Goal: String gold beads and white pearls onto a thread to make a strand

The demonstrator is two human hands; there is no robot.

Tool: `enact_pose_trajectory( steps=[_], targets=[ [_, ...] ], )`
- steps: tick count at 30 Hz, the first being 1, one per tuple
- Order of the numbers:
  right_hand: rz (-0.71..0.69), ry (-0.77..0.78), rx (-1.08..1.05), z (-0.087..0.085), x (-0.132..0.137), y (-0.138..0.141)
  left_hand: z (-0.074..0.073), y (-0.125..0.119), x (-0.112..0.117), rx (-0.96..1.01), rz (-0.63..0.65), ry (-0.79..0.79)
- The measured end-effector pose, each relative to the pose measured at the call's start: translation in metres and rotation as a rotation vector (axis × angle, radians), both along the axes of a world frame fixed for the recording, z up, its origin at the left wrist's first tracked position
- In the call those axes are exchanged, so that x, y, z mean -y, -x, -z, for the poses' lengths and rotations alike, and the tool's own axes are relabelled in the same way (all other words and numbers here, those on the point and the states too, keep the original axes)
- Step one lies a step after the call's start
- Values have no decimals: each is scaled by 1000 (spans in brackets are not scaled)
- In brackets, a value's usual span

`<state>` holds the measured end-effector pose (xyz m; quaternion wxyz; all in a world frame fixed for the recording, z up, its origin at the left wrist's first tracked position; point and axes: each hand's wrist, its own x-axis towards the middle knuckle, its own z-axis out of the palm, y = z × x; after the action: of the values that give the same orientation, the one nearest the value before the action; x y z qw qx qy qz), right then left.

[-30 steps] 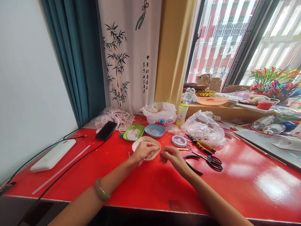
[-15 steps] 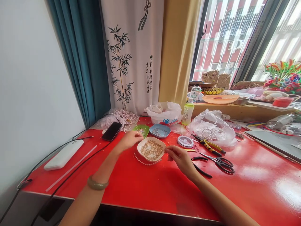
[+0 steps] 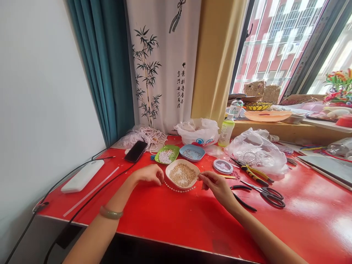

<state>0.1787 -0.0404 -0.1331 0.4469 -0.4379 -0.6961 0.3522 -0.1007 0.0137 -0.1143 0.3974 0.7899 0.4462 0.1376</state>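
My left hand is closed, its fingertips pinched at the left end of a string of pearl-like beads. That string curves along the near side of a cream dish full of small gold beads. My right hand is pinched at the dish's right rim; whatever lies between its fingertips is too small to make out. Behind the cream dish stand a green dish with pale beads and a blue dish with small clear or silvery pieces.
Right of my right hand lie black-handled scissors, yellow-and-black pliers, black-handled pliers and a round spool case. Plastic bags and a bottle stand behind. A phone, white power bank and cables are left.
My left hand has moved from beside the green dish down toward me to the bead string's left end. My right hand stays at the cream dish's rim. The view has turned slightly left.
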Motion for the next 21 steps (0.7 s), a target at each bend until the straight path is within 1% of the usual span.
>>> enact_pose_trajectory(
  steps=[3,5,7,10,15,17,21],
  targets=[
    [-2,3,-12,-2,2,1,6,0,-2,5,-23,-17],
    [-4,5,-25,-4,3,2,8,0,-1,18,-39,-20],
    [-3,11,-39,-6,4,2,6,0,1,39,-51,-15],
    [1,27,-63,-7,5,2,-1,-3,6,98,-71,-13],
    [-11,73,-128,-14,10,5,-15,-18,13,314,-117,-9],
    [-21,102,-166,-20,13,10,-16,-27,16,415,-145,4],
    [-46,172,-247,-27,19,30,-10,-45,24,588,-214,64]
  ],
)
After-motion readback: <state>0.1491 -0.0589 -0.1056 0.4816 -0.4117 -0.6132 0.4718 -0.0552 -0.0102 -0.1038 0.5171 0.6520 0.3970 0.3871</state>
